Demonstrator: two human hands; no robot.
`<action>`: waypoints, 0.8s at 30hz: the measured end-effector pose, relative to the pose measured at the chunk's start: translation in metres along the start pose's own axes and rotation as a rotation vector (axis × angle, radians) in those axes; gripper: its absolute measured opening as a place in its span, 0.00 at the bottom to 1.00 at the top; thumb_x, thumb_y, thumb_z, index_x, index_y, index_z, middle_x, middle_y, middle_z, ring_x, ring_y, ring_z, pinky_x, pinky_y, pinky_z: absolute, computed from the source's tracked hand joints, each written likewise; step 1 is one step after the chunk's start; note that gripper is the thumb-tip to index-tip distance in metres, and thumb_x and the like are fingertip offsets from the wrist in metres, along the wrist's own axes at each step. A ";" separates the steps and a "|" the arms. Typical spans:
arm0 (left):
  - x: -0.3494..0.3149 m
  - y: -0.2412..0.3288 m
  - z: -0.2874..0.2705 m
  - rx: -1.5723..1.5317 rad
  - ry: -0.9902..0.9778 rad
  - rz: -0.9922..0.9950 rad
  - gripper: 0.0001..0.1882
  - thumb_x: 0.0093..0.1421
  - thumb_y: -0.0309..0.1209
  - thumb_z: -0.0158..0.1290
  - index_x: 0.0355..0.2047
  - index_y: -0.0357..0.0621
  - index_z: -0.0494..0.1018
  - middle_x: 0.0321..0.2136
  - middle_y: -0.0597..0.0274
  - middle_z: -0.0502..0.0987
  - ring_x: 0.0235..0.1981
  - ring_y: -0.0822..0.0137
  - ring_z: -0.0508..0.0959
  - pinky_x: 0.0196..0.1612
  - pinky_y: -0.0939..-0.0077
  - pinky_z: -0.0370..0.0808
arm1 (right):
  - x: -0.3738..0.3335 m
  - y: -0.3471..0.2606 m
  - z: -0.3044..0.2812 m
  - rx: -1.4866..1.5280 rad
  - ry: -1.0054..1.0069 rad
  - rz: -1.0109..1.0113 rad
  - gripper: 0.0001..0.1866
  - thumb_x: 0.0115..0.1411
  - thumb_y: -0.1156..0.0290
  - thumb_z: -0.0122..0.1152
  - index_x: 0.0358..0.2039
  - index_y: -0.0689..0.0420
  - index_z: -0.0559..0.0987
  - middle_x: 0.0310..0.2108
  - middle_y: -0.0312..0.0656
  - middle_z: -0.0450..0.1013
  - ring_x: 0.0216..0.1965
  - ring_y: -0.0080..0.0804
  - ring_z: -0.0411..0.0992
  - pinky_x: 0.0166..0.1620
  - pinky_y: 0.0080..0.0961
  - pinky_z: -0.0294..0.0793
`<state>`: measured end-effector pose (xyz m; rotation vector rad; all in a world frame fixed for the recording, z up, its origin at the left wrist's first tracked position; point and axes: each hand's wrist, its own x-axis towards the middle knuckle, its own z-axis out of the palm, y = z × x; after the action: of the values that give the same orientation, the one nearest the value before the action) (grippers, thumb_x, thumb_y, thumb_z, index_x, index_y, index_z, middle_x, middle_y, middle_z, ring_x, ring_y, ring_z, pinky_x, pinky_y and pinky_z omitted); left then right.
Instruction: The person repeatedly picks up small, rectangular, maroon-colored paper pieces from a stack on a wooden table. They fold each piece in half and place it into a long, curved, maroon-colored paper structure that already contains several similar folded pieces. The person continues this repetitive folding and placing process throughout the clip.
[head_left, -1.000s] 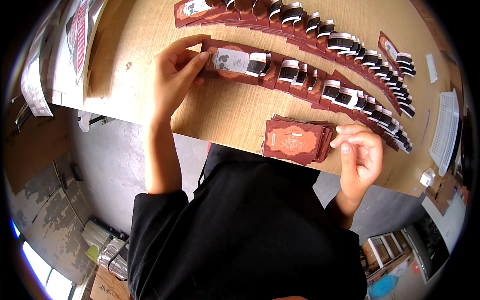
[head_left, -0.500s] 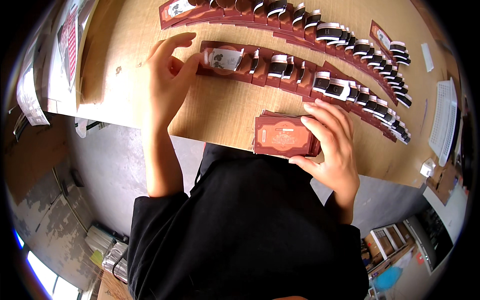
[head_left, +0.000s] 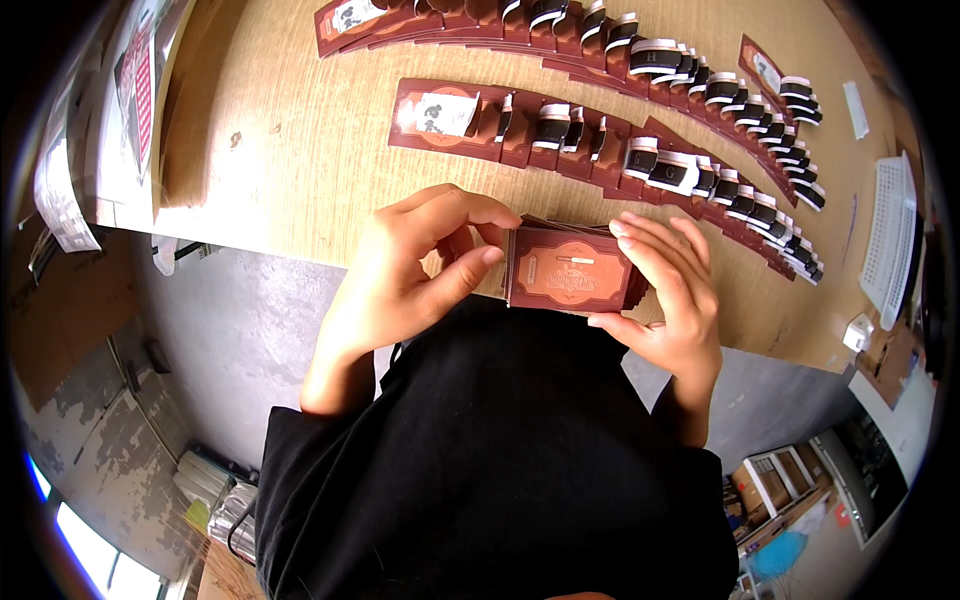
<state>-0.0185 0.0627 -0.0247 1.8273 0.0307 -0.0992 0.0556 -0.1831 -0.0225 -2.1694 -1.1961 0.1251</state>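
Note:
A stack of dark red printed cards [head_left: 572,270] with an orange panel on its top face rests at the table's near edge. My right hand [head_left: 668,285] grips its right end, fingers on the far side and thumb on the near side. Next to the stack's left end is my left hand [head_left: 425,262], index fingertip at the far left corner, thumb apart from the index finger. Beyond my hands an overlapping row of similar cards [head_left: 515,140] stretches rightward, with black-and-white tabs [head_left: 668,172] standing up from it. Its leftmost card bears a whitish sticker [head_left: 445,114].
A second overlapping row of the same cards [head_left: 480,35] lies farther back. One separate card [head_left: 762,68] is at the back right. A white plastic basket [head_left: 886,240] stands on the right, with a small white block [head_left: 856,335] near it. Plastic-wrapped sheets [head_left: 135,90] are at the left.
My left hand has come from the left end of the near row, toward me and rightward, to the stack. The right hand stays on the stack.

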 end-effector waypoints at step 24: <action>0.021 0.029 0.048 -0.777 -0.302 -0.111 0.06 0.55 0.18 0.50 0.35 0.33 0.70 0.31 0.63 0.74 0.32 0.81 0.70 0.32 0.88 0.68 | 0.009 -0.026 -0.005 -0.145 0.572 0.114 0.29 0.40 0.56 0.69 0.36 0.67 0.74 0.39 0.47 0.70 0.37 0.41 0.68 0.39 0.31 0.69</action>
<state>0.0025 0.0085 -0.0102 1.0212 -0.0386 -0.3850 0.0444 -0.1687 -0.0018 -2.1801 -0.7700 -0.5167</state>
